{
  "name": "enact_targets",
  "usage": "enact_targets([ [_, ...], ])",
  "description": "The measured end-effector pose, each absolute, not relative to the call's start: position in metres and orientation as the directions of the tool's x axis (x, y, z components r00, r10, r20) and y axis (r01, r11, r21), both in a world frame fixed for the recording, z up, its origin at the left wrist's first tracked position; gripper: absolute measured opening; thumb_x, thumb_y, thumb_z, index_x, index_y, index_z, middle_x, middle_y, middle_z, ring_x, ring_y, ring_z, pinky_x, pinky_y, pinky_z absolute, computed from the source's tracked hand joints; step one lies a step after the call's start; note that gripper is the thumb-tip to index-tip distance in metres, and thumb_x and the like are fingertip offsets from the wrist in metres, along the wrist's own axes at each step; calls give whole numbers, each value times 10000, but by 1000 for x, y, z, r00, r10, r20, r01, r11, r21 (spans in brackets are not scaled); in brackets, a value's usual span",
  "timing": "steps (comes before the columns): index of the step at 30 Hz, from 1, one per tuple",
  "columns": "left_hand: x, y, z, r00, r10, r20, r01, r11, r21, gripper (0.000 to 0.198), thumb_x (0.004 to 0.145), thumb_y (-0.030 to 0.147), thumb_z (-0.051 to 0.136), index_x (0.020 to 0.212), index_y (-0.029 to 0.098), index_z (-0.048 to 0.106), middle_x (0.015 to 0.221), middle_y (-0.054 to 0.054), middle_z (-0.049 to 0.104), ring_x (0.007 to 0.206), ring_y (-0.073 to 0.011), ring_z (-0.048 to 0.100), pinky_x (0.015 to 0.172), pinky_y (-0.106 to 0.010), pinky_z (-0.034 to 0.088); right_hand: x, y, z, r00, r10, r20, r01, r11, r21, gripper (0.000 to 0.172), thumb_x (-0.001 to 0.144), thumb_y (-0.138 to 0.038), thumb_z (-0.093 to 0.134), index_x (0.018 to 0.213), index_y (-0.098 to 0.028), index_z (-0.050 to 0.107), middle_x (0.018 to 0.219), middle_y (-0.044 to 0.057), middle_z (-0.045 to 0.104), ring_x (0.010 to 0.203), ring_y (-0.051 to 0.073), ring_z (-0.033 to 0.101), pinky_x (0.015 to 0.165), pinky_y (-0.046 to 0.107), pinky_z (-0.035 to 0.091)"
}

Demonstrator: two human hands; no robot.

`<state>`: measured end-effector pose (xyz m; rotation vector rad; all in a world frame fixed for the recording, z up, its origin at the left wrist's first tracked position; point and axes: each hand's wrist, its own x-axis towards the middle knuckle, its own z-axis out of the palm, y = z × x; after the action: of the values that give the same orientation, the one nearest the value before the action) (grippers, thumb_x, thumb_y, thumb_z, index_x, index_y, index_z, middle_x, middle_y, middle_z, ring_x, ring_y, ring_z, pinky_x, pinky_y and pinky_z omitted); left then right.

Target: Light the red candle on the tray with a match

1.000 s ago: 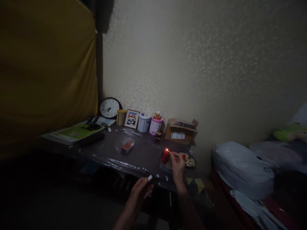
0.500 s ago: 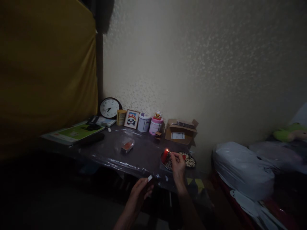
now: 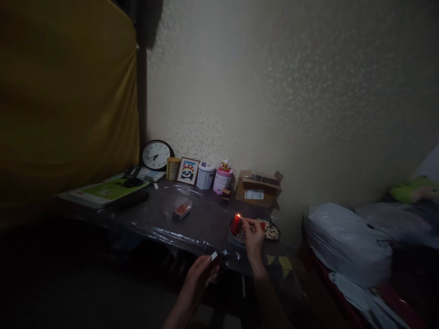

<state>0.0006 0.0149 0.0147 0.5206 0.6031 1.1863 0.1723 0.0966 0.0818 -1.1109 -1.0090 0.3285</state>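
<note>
My right hand (image 3: 254,235) pinches a thin match (image 3: 241,217) with a small flame at its tip. The flame is at the top of a red candle (image 3: 235,225). The candle stands at the left side of a round tray (image 3: 230,234) strewn with pale and dark bits like seeds or pebbles. Behind my right fingers a second red thing (image 3: 263,225) shows in part. Lower and to the left, my left hand (image 3: 198,276) is closed around a matchbox (image 3: 214,256); only its white end shows well, the rest being dark.
An orange-topped pack (image 3: 182,209) in clear plastic lies mid-table. Along the wall stand a clock (image 3: 157,154), a panda picture (image 3: 188,171), a white tin (image 3: 206,176), a pink tin (image 3: 222,181) and an open cardboard box (image 3: 258,189). White bags (image 3: 346,242) sit at right.
Hardly anything differs. My right hand has shifted very slightly left, with the flame staying at the candle's top. My left hand keeps its place.
</note>
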Motion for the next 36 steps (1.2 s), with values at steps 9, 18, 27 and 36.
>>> enact_targets([
  [9, 0, 15, 18, 264, 954, -143, -688, 290, 665, 223, 649, 387, 689, 747, 189, 655, 817, -20, 700, 817, -186, 631, 765, -293, 441, 171, 97, 83, 530, 689, 494, 225, 447, -865, 250, 618, -387, 652, 708, -158, 604, 618, 6, 621, 582, 156, 580, 555, 267, 472],
  [18, 0, 14, 17, 264, 953, -149, -686, 294, 665, 215, 647, 386, 690, 733, 193, 652, 794, -6, 694, 810, -179, 624, 768, -290, 439, 172, 94, 87, 544, 694, 471, 184, 449, -874, 253, 607, -388, 639, 707, -160, 596, 601, -1, 609, 576, 153, 580, 571, 274, 479],
  [27, 2, 16, 14, 257, 955, -146, -678, 286, 677, 226, 646, 396, 684, 741, 193, 660, 801, -18, 700, 830, -201, 630, 781, -312, 447, 176, 96, 85, 535, 698, 476, 189, 449, -873, 230, 592, -369, 634, 690, -166, 586, 605, 1, 607, 570, 151, 576, 569, 274, 475],
  [36, 2, 16, 14, 248, 955, -161, -676, 290, 677, 228, 618, 389, 707, 732, 199, 653, 804, -15, 701, 819, -206, 642, 784, -319, 450, 175, 100, 83, 527, 696, 487, 231, 434, -871, 213, 606, -364, 638, 675, -165, 607, 599, 6, 616, 570, 158, 578, 553, 271, 469],
])
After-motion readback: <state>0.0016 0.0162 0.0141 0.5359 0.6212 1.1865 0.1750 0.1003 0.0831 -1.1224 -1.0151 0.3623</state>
